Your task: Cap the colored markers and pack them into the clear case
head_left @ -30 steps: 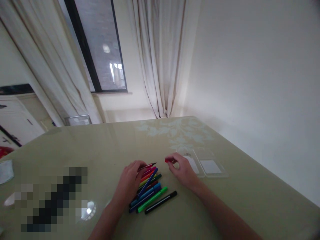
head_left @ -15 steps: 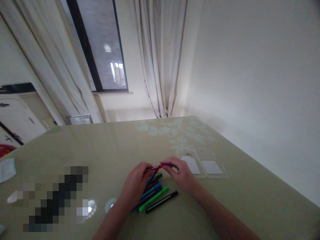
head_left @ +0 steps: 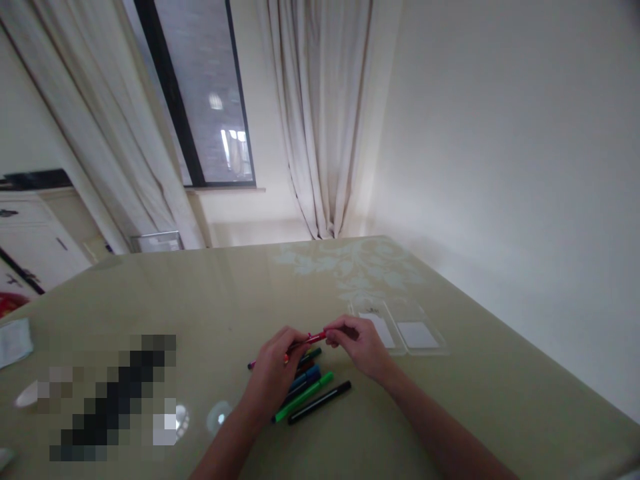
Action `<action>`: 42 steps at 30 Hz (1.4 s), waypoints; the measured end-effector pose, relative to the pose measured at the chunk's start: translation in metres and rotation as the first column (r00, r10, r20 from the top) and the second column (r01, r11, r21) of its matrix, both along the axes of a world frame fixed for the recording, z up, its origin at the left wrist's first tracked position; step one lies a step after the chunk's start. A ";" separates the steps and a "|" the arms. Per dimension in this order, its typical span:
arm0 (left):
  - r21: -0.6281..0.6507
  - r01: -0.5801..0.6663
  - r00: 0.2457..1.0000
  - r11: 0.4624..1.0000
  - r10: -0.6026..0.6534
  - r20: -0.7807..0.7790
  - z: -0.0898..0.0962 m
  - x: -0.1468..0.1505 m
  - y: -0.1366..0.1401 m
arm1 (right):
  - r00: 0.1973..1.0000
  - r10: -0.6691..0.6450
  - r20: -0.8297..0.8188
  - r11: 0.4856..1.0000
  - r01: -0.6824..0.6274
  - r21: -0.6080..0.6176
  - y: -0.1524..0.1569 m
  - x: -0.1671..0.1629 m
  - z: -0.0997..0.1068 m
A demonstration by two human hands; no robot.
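Observation:
My left hand (head_left: 275, 363) is closed around a red marker (head_left: 316, 338), which lies nearly level above a loose group of markers. At the marker's right end, the fingertips of my right hand (head_left: 361, 347) pinch it. Beneath and beside my left hand lie a blue marker (head_left: 306, 378), a bright green marker (head_left: 304, 398) and a black marker (head_left: 320, 403), along with several others partly hidden by the hand. The purple tip of another marker (head_left: 251, 365) pokes out to the left of my left hand.
A clear plastic case (head_left: 427, 352) with white cards (head_left: 417, 335) lies open behind my right forearm. The pale tabletop (head_left: 200, 300) carries a blurred dark patch at left and a folded tissue (head_left: 16, 341) at its edge. A wall (head_left: 500, 200) borders the right side.
The blue marker that leaned up under the red one no longer shows there. A purple tip now appears left of my left hand. Both hands stay at the red marker; the view shifted slightly.

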State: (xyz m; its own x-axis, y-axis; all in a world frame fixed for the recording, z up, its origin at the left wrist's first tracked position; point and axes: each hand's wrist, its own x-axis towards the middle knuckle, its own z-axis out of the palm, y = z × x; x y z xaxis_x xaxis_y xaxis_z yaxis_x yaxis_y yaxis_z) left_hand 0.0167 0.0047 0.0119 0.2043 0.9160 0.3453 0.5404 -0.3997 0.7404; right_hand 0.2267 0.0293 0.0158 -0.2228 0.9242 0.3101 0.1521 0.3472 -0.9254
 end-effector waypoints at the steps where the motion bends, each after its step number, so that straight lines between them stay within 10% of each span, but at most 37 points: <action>1: 0.009 0.003 1.000 1.000 -0.003 -0.025 0.001 -0.002 0.001 | 0.999 -0.003 0.046 1.000 0.002 0.015 0.000 -0.001 0.001; 11: 0.037 -0.102 0.960 0.994 0.108 -0.259 -0.019 -0.048 0.024 | 0.816 -0.254 0.519 0.922 0.043 0.384 0.006 -0.004 -0.023; 21: 0.026 -0.135 0.971 0.991 0.137 -0.194 -0.031 -0.036 0.025 | 0.592 -0.667 0.453 0.715 0.335 0.614 0.003 0.024 -0.023; 34: -0.161 0.109 0.994 0.981 -0.108 0.015 -0.029 -0.056 0.014 | 0.336 -0.854 0.398 0.519 0.612 0.597 0.007 0.074 -0.030; 42: -0.005 -0.199 0.975 0.980 0.198 -0.098 -0.027 -0.042 -0.011 | 0.192 -0.804 0.563 0.547 0.610 0.574 0.001 0.072 -0.037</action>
